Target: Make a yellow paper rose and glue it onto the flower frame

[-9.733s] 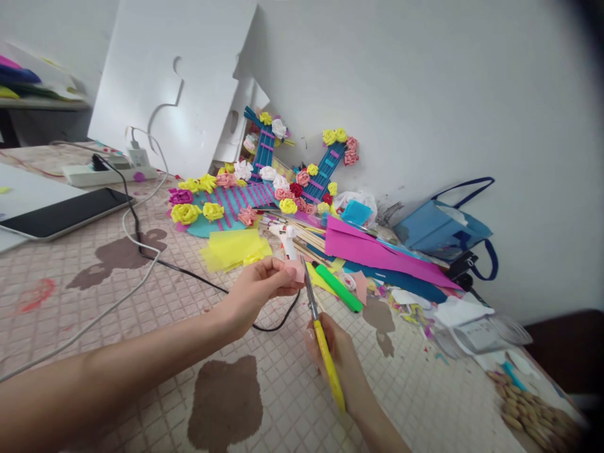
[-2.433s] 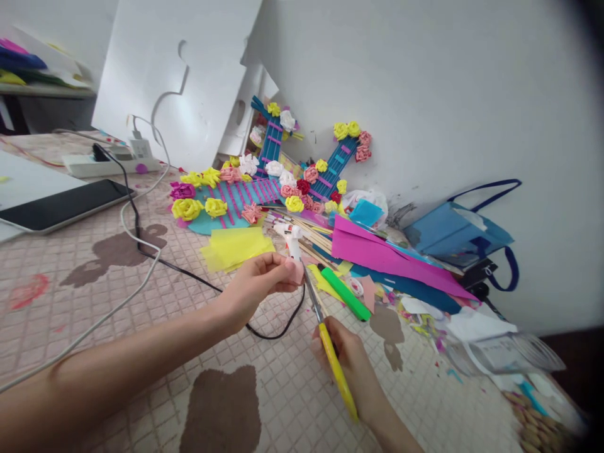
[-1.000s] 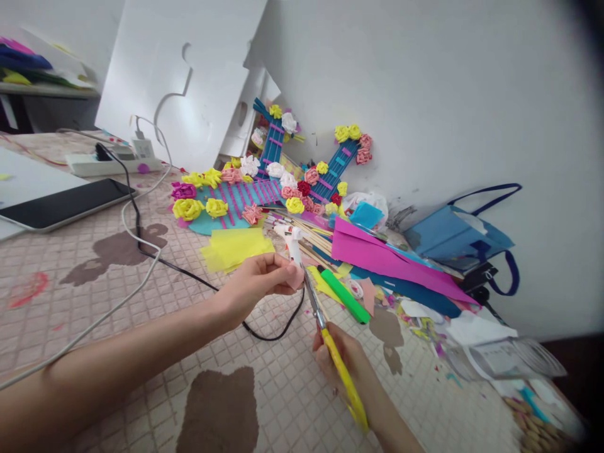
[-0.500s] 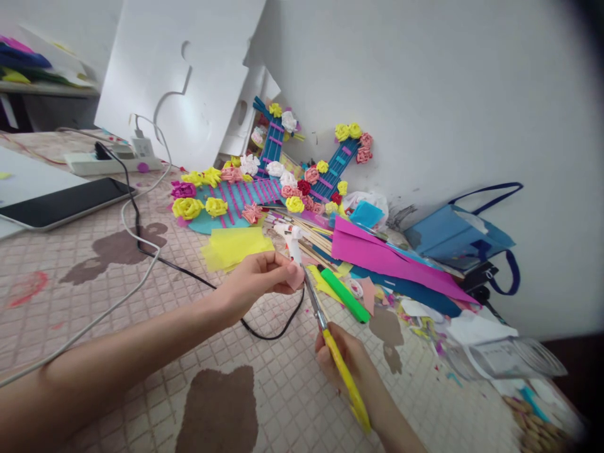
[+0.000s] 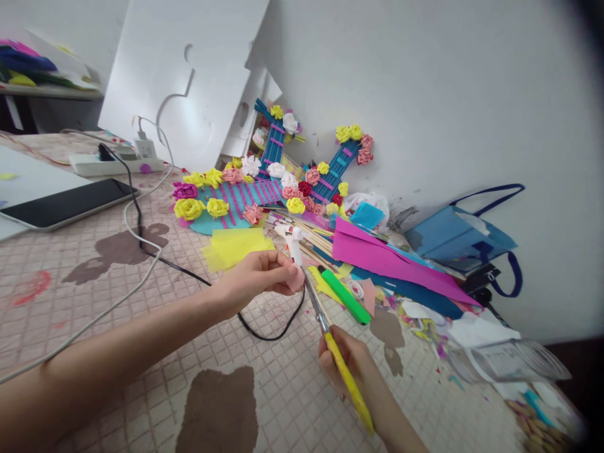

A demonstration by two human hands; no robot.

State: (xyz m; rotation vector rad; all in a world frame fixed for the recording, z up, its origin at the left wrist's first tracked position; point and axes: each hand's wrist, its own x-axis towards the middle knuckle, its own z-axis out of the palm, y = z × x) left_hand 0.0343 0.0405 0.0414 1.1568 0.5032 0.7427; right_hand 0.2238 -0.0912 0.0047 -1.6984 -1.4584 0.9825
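Between thumb and fingertips, my left hand (image 5: 267, 274) pinches a small pale pink paper piece (image 5: 296, 277). My right hand (image 5: 349, 362) is closed around the yellow handle of the scissors (image 5: 348, 380), whose metal blades point up and away, their tips at the right edge of the pink piece. Just beyond my left fingertips stands a white glue gun (image 5: 293, 242), partly hidden by them. Yellow paper sheets (image 5: 236, 246) lie behind my left hand, and a bright green stick-shaped object (image 5: 346, 296) lies to the right of the blades.
Flower-covered blue paper letters (image 5: 274, 148) stand at the back. Magenta paper (image 5: 391, 258), wooden sticks (image 5: 314, 238) and a blue bag (image 5: 460, 236) are at the right. A black cable (image 5: 189, 272), power strip (image 5: 94, 165) and tablet (image 5: 70, 202) lie left.
The view has shifted very slightly. Both hands keep their holds, with the scissor tips still beside the pink piece.
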